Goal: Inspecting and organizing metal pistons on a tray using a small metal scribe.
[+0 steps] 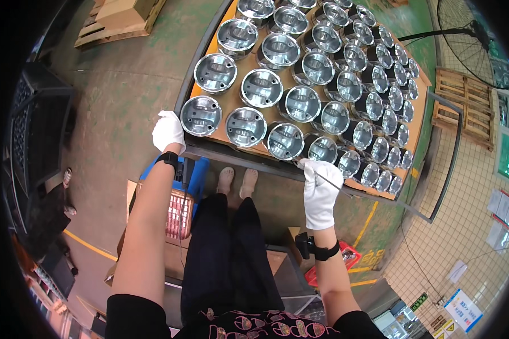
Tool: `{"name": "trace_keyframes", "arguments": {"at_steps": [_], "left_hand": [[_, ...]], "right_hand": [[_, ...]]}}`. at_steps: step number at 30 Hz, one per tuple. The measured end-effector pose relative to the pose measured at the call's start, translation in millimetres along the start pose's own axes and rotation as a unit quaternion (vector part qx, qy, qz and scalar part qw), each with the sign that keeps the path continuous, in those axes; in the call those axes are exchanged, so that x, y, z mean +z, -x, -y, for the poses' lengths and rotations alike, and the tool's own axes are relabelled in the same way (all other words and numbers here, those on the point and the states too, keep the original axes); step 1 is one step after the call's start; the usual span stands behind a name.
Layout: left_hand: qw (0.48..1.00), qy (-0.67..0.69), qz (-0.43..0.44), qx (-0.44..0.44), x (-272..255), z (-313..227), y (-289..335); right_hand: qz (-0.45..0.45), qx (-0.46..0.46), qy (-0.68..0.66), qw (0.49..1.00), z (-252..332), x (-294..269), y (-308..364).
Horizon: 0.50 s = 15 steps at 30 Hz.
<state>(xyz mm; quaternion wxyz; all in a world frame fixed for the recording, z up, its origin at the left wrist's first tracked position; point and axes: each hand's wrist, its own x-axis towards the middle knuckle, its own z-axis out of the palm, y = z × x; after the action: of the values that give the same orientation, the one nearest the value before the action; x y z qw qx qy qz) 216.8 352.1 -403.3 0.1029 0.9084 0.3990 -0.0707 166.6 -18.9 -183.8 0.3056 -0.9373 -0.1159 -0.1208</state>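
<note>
Rows of shiny metal pistons point(246, 127) with dark skirts stand crown up on a brown board atop a dark-framed cart point(254, 163). My left hand point(168, 131), in a white glove, is closed at the cart's near left corner, its fingers curled against the rim beside the corner piston point(201, 116). My right hand point(320, 192), also gloved in white, is closed around a thin dark rod-like tool point(329, 182) at the near edge. Its tip end lies close under a front-row piston point(285, 140); whether it touches is too small to tell. The glove hides most of its grip.
Below the cart's near left corner are a blue bin point(200, 175) and a pink-red basket point(178, 214). A red crate point(345, 261) sits behind my right wrist. The cart's handle point(456, 164) juts out right, with wooden pallets point(464, 107) and a large fan point(475, 39) beyond.
</note>
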Motion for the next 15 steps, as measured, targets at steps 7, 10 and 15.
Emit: {"name": "trace_keyframes", "arguments": {"at_steps": [7,10,15], "left_hand": [[0.999,0.029,0.011,-0.026,-11.9,-6.2,4.5],[0.999,0.035,0.015,-0.039,-14.7,-8.7,5.2],[0.997,0.042,0.035,-0.054,-15.5,-8.8,5.0]], "right_hand": [[-0.064,-0.021,0.009,0.998,23.8,-4.9,-19.3],[-0.085,-0.008,-0.023,0.996,27.6,-1.5,-22.0],[-0.073,-0.006,-0.030,0.997,23.8,13.7,-22.0]]}}
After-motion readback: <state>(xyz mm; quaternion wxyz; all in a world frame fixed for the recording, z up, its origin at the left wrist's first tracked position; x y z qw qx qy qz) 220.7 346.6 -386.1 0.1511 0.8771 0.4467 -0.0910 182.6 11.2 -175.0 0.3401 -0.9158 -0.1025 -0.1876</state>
